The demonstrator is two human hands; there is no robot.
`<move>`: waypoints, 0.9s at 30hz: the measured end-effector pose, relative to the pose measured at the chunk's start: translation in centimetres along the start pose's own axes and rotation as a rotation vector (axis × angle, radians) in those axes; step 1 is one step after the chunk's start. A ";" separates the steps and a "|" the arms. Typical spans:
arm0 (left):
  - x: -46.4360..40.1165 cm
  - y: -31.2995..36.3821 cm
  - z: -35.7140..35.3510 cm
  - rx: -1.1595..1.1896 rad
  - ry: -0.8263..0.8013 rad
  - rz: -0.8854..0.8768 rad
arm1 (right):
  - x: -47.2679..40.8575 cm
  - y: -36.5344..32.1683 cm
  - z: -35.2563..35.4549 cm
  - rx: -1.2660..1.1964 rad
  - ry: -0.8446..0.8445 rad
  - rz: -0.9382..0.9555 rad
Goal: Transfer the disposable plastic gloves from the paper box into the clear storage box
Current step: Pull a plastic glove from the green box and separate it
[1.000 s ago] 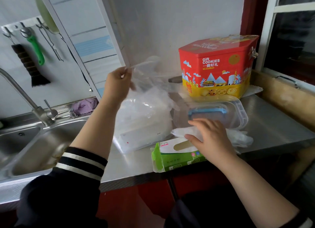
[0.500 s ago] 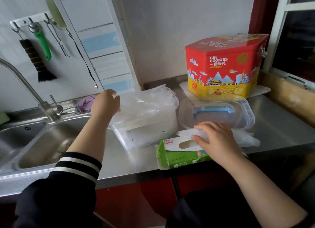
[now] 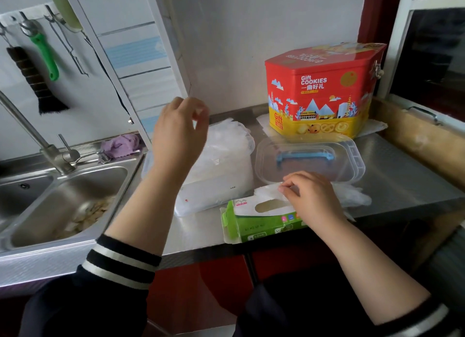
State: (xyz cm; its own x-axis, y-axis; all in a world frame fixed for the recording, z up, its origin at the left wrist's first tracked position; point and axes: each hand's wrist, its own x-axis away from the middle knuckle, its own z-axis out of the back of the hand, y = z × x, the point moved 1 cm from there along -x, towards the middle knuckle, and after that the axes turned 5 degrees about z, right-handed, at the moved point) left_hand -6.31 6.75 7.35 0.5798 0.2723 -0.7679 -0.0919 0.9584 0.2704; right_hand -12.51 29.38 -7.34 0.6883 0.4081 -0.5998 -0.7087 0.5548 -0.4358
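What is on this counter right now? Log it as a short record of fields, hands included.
storage: clear plastic storage box heaped with thin plastic gloves
lid: clear lid with blue handle, lying beside the box
source: green-and-white paper box at the counter's front edge
left hand: raised above the storage box, holding nothing
right hand: fingers pinching a glove at the paper box
behind: red-and-yellow cookie tin

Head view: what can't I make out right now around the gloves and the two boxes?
- Clear storage box: its left side is behind the left hand and forearm.
- Left hand: blurred, so any glove in its fingers can't be confirmed.
- Paper box: right end hidden under the right hand; remaining gloves inside unseen.
- Glove pinched by the right hand: translucent, outline unclear.
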 end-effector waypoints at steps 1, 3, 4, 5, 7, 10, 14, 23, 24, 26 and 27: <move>0.4 1.1 0.0 0.066 0.001 -0.030 | -0.1 0.0 0.0 -0.005 0.009 -0.008; 1.3 2.8 -0.2 0.161 -0.007 -0.050 | -0.2 -0.2 0.2 -0.038 0.037 -0.051; 1.8 3.4 -0.2 0.193 -0.018 -0.040 | -0.3 -0.2 0.3 -0.078 0.055 -0.080; 2.2 3.9 -0.4 0.225 -0.042 -0.024 | -0.4 -0.3 0.5 -0.132 0.074 -0.117; 2.9 4.8 -0.7 0.291 -0.117 0.008 | -0.5 -0.4 0.7 -0.267 0.116 -0.198; 3.5 5.5 -1.5 0.376 -0.266 0.080 | -0.7 -0.7 1.2 -0.377 0.230 -0.260; 3.4 6.5 -2.0 0.476 -0.424 0.123 | -1.0 -1.4 1.7 -0.490 0.377 -0.271; 3.2 9.5 -3.1 0.611 -1.059 0.484 | -1.1 -2.0 2.4 -0.660 0.548 -0.219; 3.3 9.5 -3.4 0.628 -1.091 0.516 | -1.0 -2.0 2.5 -0.647 0.550 -0.183; 3.4 9.3 -4.0 0.679 -1.100 0.594 | -0.8 -1.8 2.6 -0.587 0.545 -0.091; 3.3 9.3 -4.3 0.707 -1.067 0.630 | -0.6 -1.7 2.5 -0.546 0.536 -0.037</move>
State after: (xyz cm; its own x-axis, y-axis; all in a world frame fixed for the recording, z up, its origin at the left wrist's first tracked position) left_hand -8.75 16.92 4.81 0.9452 0.1314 0.2989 -0.3265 0.3733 0.8683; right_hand -11.39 30.01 -4.54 0.6426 -0.0886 -0.7611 -0.7584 0.0679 -0.6482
